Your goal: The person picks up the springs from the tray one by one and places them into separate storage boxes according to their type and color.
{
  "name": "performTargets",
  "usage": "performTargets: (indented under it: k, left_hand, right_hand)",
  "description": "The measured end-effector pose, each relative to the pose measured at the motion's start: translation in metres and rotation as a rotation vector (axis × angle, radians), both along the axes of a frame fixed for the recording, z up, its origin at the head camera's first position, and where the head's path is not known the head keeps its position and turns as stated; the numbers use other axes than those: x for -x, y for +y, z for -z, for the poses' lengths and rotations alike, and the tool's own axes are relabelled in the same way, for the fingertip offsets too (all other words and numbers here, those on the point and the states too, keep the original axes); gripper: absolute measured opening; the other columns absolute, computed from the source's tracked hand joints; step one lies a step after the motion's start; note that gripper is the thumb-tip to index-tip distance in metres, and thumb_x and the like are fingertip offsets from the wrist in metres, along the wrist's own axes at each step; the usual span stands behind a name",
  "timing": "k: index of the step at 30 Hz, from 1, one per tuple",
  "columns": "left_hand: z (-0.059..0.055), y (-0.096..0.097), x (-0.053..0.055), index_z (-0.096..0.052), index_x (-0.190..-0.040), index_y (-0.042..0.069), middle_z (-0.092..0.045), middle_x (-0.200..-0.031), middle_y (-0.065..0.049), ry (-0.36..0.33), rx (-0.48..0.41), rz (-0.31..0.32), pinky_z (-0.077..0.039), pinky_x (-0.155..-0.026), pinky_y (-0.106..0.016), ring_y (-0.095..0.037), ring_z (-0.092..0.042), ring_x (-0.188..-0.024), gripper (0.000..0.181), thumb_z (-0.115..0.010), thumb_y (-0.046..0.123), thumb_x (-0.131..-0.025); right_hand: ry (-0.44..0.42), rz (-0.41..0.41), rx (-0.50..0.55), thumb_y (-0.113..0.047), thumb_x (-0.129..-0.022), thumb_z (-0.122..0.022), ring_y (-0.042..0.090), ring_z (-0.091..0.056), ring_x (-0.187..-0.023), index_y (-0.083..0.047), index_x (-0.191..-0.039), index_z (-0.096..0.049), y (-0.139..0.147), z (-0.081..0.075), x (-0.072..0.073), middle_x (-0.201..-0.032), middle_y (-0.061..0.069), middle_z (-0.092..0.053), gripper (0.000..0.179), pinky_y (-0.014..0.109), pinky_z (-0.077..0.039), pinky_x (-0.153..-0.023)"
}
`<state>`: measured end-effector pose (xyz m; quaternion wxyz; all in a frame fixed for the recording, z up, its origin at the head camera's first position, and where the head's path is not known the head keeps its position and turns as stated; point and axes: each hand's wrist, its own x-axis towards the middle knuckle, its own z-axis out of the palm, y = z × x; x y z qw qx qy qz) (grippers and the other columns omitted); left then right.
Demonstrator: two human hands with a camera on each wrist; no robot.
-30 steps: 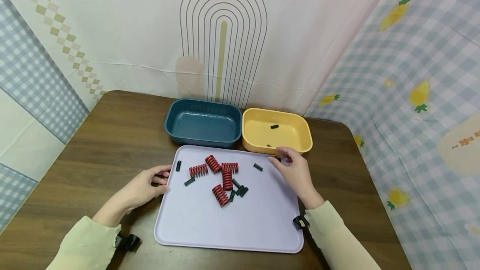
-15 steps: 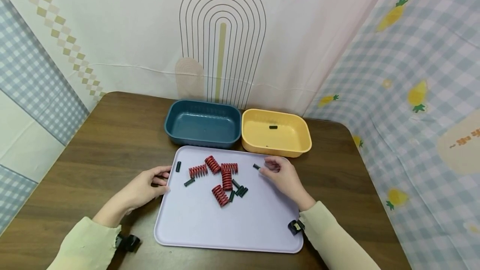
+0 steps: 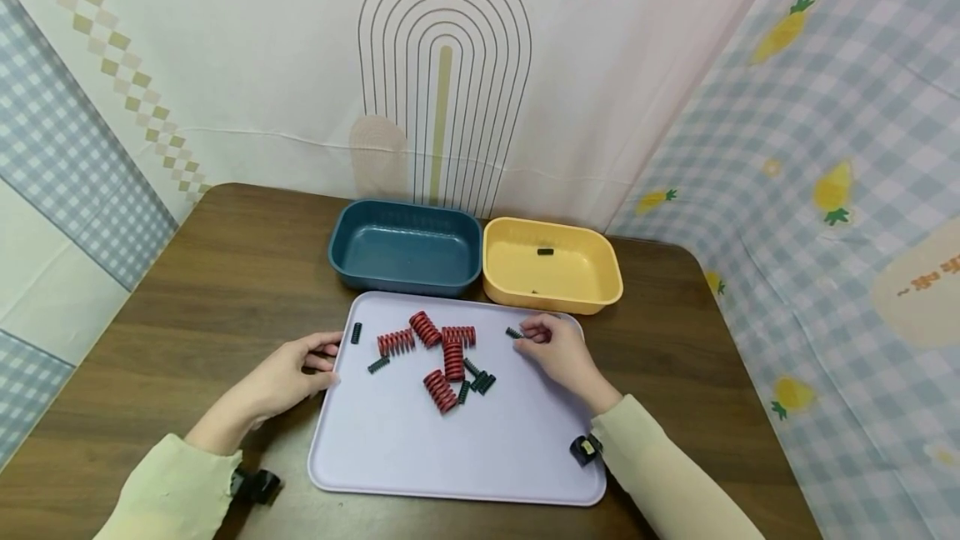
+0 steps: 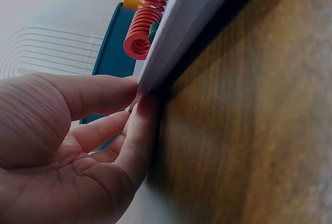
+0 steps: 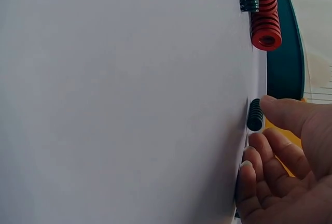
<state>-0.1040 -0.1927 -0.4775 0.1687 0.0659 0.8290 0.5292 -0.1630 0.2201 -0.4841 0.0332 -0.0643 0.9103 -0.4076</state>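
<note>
My left hand (image 3: pixel 285 375) pinches the left edge of a pale lilac tray (image 3: pixel 442 457), thumb and fingers at its rim in the left wrist view. Over the tray's upper right, my right hand (image 3: pixel 561 354) has its fingertips right at a small dark green spring (image 3: pixel 513 332). In the right wrist view the thumb (image 5: pixel 282 111) overlaps the end of that spring, and the other fingers stand apart from it. Several thick red springs (image 3: pixel 440 391) lie in the tray's middle, with small green springs (image 3: pixel 379 364) among and beside them.
Behind the tray stand a dark blue bin (image 3: pixel 408 283) and, to its right, a yellow bin (image 3: pixel 555 304). A small dark spring (image 3: pixel 545 252) lies in the yellow one. All rest on a brown wooden table (image 3: pixel 247 273) against fabric-covered walls.
My right hand has moved from the yellow bin's front rim down and left to the lone green spring. The left hand stays at the tray's edge.
</note>
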Motion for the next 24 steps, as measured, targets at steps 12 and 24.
performTargets:
  k: [12, 24]
  left_hand:
    - [0.0035, -0.0016, 0.0012, -0.045, -0.14, -0.004, -0.054, -0.122, -0.019, 0.006, 0.001, 0.0, -0.051, -0.075, -0.027, -0.027, -0.058, -0.1, 0.058, -0.069, 0.001, -0.087]
    - [0.0041, -0.0023, 0.0012, -0.045, -0.139, -0.004, -0.054, -0.122, -0.02, 0.012, -0.008, 0.004, -0.051, -0.074, -0.027, -0.027, -0.059, -0.101, 0.058, -0.069, 0.001, -0.087]
  right_hand:
    - [-0.025, -0.003, -0.069, -0.018, -0.082, -0.079, 0.014, -0.056, -0.077, -0.011, -0.095, -0.069, -0.002, -0.0017, 0.0018, -0.085, -0.002, -0.064, 0.018, 0.029, -0.048, -0.07]
    - [-0.041, -0.037, -0.132, -0.019, -0.082, -0.079, 0.011, -0.056, -0.075, -0.014, -0.09, -0.068, -0.0025, -0.0009, 0.0039, -0.08, -0.005, -0.063, 0.014, 0.028, -0.047, -0.069]
